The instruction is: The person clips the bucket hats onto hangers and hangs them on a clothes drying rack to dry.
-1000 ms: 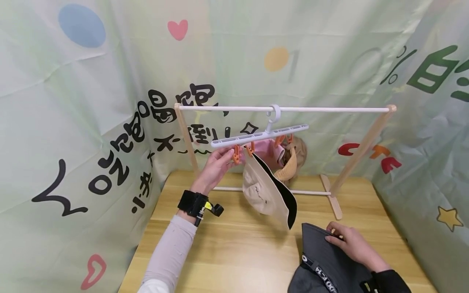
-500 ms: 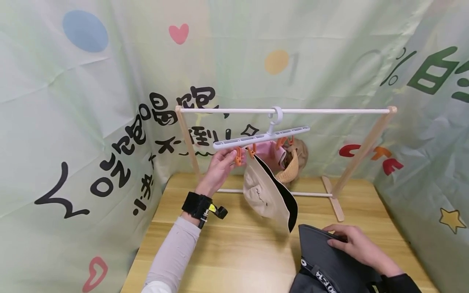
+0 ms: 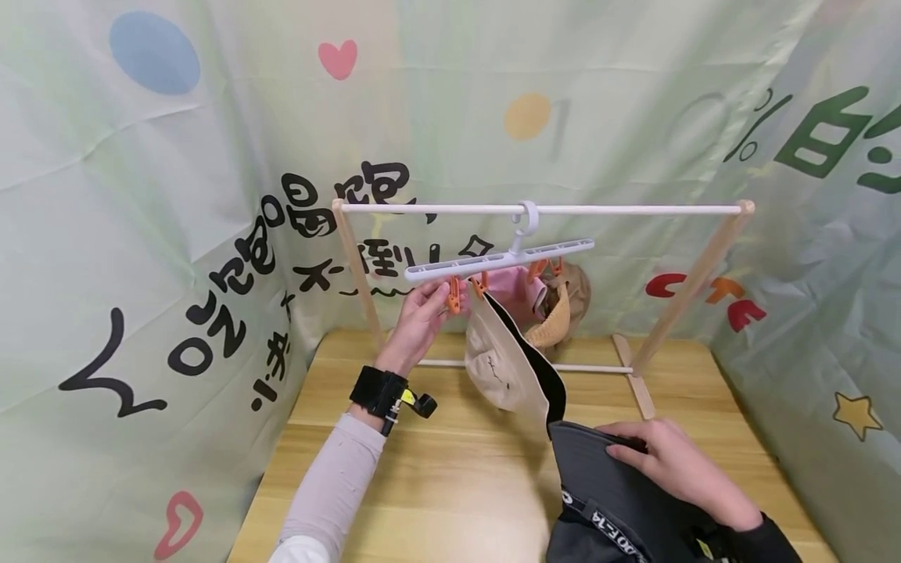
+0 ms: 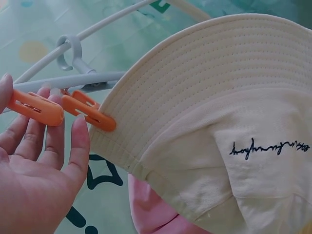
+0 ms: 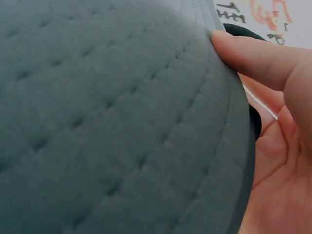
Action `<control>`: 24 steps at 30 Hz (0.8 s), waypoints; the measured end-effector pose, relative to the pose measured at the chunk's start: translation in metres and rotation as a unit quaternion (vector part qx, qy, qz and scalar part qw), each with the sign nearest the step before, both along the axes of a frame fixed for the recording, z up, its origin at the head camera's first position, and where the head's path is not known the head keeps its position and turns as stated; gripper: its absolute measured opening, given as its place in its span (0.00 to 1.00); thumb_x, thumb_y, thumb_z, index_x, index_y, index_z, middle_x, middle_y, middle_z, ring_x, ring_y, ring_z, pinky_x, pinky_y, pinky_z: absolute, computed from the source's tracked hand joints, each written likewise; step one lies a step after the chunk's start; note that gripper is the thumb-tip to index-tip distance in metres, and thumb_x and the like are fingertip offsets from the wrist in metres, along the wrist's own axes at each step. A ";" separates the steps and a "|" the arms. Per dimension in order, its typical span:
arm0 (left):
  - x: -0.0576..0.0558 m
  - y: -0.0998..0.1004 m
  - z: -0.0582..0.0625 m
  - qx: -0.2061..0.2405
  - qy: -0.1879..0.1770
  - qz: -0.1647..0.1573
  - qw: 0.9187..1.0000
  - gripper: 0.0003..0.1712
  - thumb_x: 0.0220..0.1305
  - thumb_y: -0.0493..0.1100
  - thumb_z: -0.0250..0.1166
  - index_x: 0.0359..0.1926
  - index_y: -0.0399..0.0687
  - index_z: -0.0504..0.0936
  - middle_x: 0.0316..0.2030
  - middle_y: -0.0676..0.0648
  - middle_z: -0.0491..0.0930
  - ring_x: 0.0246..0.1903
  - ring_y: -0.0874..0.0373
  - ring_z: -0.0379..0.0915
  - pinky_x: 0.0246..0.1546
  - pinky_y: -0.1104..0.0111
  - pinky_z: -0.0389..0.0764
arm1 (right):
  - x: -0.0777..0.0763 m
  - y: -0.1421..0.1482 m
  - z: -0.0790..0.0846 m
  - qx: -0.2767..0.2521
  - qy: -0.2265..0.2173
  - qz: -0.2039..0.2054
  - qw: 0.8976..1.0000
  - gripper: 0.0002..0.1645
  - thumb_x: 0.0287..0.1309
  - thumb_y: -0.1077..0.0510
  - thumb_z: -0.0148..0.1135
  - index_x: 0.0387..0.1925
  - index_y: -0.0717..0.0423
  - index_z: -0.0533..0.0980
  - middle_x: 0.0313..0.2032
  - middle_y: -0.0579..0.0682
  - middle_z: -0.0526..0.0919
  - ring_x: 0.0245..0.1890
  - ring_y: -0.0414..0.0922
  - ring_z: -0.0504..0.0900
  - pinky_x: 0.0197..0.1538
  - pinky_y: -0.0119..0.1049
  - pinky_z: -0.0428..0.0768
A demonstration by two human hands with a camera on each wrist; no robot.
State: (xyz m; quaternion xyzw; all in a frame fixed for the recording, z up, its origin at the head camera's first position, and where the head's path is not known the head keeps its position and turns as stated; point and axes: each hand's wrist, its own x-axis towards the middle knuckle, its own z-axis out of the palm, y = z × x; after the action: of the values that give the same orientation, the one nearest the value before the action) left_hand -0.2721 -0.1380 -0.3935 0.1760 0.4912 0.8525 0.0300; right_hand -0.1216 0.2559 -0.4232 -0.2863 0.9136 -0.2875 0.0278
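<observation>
My left hand [image 3: 415,324] pinches an orange clip [image 3: 454,295] that hangs near the left end of the white hanger [image 3: 493,264]. In the left wrist view the thumb and fingers are on the clip's tail, and its other end has no cloth in it. Beside it, a second orange clip [image 4: 90,113] grips the brim of a cream bucket hat [image 4: 214,92]. My right hand [image 3: 679,465] holds a dark grey hat [image 3: 612,477] by the brim, thumb on one face and fingers behind. A lettered band runs round that hat. Its tip overlaps the cream hat's lower brim in the head view.
The hanger hooks over the white rod of a wooden rack [image 3: 669,313] on a wooden table [image 3: 422,469]. Behind the cream hat hang a pink item [image 3: 514,285] and a tan hat [image 3: 577,297], with more orange clips. Printed curtains enclose the back and sides.
My right hand has brought the dark grey hat left and slightly up, close to the cream hat. The left hand has stayed on the clip.
</observation>
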 end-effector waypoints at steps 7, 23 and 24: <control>0.000 0.000 -0.001 0.004 -0.003 0.007 1.000 0.09 0.79 0.38 0.57 0.51 0.49 0.83 0.60 0.27 0.77 0.48 0.54 0.84 0.59 0.60 0.82 | 0.001 -0.016 0.016 -0.029 0.062 0.041 0.997 0.16 0.66 0.60 0.71 0.54 0.51 0.87 0.45 0.46 0.92 0.44 0.31 0.87 0.37 0.26 0.83; 0.001 0.000 0.002 -0.003 -0.006 0.010 1.000 0.08 0.80 0.40 0.58 0.49 0.48 0.83 0.50 0.45 0.87 0.51 0.51 0.83 0.58 0.61 0.83 | -0.006 -0.075 0.050 -0.004 0.192 -0.026 0.981 0.17 0.58 0.65 0.76 0.50 0.53 0.88 0.30 0.42 0.88 0.18 0.27 0.64 0.25 0.27 0.61; 0.002 0.001 0.002 -0.006 -0.006 0.010 1.000 0.08 0.80 0.40 0.57 0.51 0.46 0.83 0.50 0.45 0.87 0.51 0.52 0.83 0.60 0.60 0.82 | -0.007 -0.078 0.051 0.000 0.214 -0.035 0.976 0.18 0.56 0.65 0.77 0.49 0.53 0.88 0.29 0.42 0.87 0.18 0.28 0.65 0.24 0.27 0.61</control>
State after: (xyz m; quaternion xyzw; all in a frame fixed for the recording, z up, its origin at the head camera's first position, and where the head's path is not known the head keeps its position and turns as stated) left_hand -0.2702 -0.1373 -0.3917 0.1662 0.4976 0.8509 0.0256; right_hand -0.1289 0.1784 -0.3726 -0.3094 0.9078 -0.2200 -0.1780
